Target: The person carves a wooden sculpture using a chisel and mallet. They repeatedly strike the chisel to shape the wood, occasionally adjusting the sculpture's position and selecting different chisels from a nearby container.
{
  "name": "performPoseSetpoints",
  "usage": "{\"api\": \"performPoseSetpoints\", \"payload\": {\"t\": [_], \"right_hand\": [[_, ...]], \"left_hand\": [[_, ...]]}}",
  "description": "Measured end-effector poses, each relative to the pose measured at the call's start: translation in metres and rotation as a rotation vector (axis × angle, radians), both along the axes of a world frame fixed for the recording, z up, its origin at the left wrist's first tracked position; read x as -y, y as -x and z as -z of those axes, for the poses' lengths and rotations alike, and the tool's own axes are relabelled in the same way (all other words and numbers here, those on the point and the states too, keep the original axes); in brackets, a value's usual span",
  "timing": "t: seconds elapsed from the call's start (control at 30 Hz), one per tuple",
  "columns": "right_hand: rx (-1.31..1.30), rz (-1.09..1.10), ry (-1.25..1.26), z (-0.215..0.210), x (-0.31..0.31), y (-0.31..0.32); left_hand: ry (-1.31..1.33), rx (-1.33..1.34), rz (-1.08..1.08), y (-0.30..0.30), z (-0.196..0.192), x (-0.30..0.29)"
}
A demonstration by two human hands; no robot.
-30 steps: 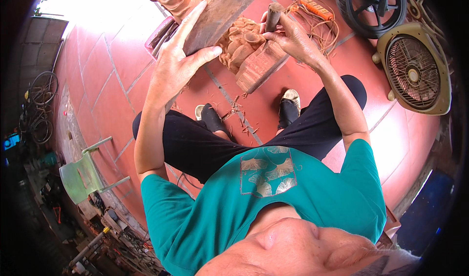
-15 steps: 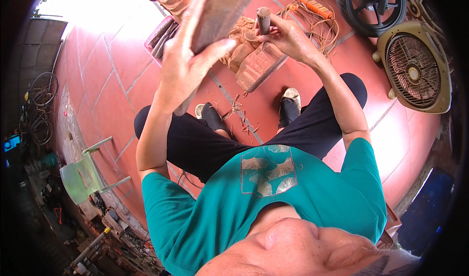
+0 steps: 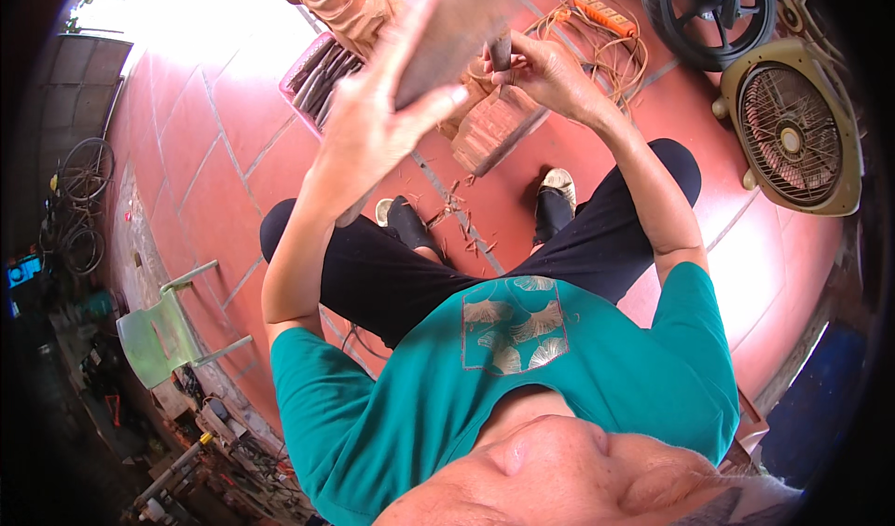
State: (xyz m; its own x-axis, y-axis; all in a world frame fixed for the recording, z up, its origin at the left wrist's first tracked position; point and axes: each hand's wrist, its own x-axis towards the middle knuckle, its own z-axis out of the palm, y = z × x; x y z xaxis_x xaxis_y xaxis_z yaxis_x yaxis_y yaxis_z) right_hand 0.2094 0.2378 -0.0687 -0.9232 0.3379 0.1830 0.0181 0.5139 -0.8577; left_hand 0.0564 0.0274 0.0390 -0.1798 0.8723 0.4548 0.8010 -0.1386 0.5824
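Observation:
My left hand (image 3: 373,135) grips a broad brown wooden mallet (image 3: 457,41), blurred by motion, with the thumb stretched along it. The mallet's narrow end pokes out below my wrist. Its wide part reaches over the top of a chisel's round wooden handle (image 3: 501,53); whether they touch I cannot tell. My right hand (image 3: 545,69) pinches that chisel upright, its blade hidden. Under both hands lies a reddish wood carving (image 3: 494,130) with a flat, block-like base turned towards me. The mallet and my left hand cover much of its far part.
Beyond my left hand are a second carving (image 3: 350,9) and a pink tray (image 3: 291,83) of chisels. Wood shavings (image 3: 457,214) litter the tiles between my feet. An orange power strip (image 3: 604,13) with coiled cable, a wheel (image 3: 713,9) and a fan (image 3: 791,135) are at right; a green chair (image 3: 158,335) stands left.
My left hand has swung the mallet to the right, over the chisel handle, uncovering more of the tray and the second carving. My right hand stays nearly in place.

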Motion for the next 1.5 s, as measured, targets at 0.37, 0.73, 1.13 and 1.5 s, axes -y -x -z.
{"api": "performPoseSetpoints", "payload": {"t": [0.37, 0.73, 1.13, 1.5], "right_hand": [[-0.004, -0.015, 0.141, -0.002, 0.009, 0.000], [0.011, -0.001, 0.047, -0.002, 0.009, 0.001], [-0.123, -0.022, 0.029, -0.002, 0.009, -0.002], [-0.130, -0.047, 0.245, 0.000, 0.008, 0.006]], "left_hand": [[0.042, 0.081, 0.042, 0.011, -0.003, 0.006], [0.148, 0.005, 0.018, 0.006, 0.003, 0.006], [0.154, -0.039, -0.002, 0.006, 0.005, 0.008], [0.057, 0.140, -0.006, 0.013, 0.000, 0.014]]}}
